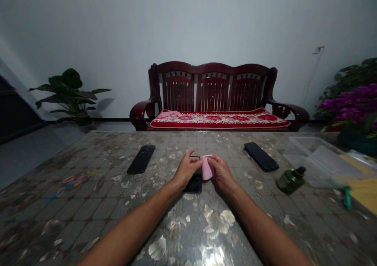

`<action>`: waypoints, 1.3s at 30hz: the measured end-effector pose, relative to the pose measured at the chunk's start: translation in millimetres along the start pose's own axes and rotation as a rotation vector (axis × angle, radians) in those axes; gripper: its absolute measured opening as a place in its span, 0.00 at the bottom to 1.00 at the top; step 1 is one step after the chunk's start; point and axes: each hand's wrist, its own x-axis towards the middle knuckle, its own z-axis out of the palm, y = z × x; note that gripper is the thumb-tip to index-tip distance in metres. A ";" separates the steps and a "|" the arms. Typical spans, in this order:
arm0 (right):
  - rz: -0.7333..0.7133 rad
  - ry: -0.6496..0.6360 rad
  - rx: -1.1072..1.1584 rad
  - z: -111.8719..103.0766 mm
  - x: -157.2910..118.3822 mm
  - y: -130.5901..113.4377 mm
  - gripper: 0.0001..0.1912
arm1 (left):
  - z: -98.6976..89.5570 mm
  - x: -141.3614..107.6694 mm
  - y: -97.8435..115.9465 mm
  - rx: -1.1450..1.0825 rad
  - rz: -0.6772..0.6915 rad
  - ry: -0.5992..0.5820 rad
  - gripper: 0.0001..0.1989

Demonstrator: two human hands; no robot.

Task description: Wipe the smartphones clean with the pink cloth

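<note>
Both my hands are over the middle of the table. A small pink cloth (207, 169) hangs between them, folded over at its top edge. My left hand (187, 167) pinches the cloth's left side between thumb and fingers, with the index finger raised. On the other side, my right hand (220, 169) grips the upper right edge with closed fingertips. Below the left hand lies a black phone (193, 185), partly covered by that hand and the cloth.
Another black phone (141, 159) lies left and a dark phone (261, 156) right. Colourful loops (77, 180) are scattered on the patterned table (123, 219). A green bottle (290, 181) stands before a clear plastic box (318, 160). Beyond the table is a wooden bench (212, 89).
</note>
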 end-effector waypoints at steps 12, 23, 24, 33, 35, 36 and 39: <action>-0.001 0.005 -0.129 3.9 -3.8 5.2 0.23 | 3.6 -7.3 -7.0 -0.094 -0.107 0.077 0.39; -0.070 -0.068 -0.385 -15.6 8.5 6.0 0.11 | -39.5 -5.1 -13.9 0.314 0.222 0.072 0.29; -0.149 -0.042 -0.480 -17.2 9.9 4.3 0.09 | -47.9 -7.8 -12.5 0.450 0.277 0.043 0.26; -0.691 -0.167 -1.398 -8.1 3.9 0.9 0.10 | -86.7 -30.9 -17.8 0.920 0.550 -0.237 0.11; -0.728 -0.237 -1.490 -9.1 2.5 4.1 0.10 | -87.7 -31.3 -22.2 0.938 0.579 -0.303 0.10; -0.741 -0.269 -1.525 -10.0 1.9 5.0 0.10 | -88.1 -31.4 -23.9 0.951 0.592 -0.338 0.11; -0.746 -0.332 -1.602 -10.9 0.1 3.6 0.11 | -89.3 -31.7 -26.5 1.008 0.627 -0.401 0.12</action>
